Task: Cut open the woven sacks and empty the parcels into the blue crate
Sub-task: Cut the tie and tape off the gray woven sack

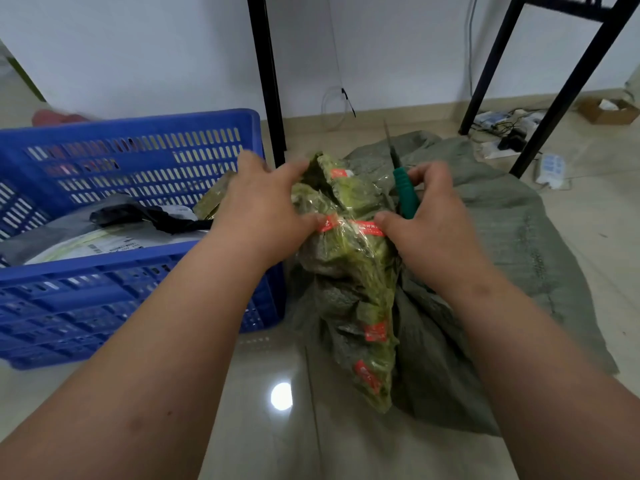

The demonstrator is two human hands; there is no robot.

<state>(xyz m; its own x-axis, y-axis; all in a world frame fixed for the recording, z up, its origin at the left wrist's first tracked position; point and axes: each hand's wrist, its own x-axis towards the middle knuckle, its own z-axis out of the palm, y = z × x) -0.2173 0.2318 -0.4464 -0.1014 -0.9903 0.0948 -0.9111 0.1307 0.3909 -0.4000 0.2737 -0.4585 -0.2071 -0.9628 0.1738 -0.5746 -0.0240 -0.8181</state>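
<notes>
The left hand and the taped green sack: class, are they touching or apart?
Touching. The head view shows the left hand gripping the sack's bunched, taped neck, thumb pressed on the red tape, no gap between them.

A plain back room used for sorting parcels, not a tidy shop floor: glossy tiled floor [277,427], bare white wall [156,46], black metal legs [268,81] at top centre. Cables [509,128] and a small cardboard box [606,110] litter the upper right; a blue crate [145,147] at left holds parcels [104,244].
</notes>
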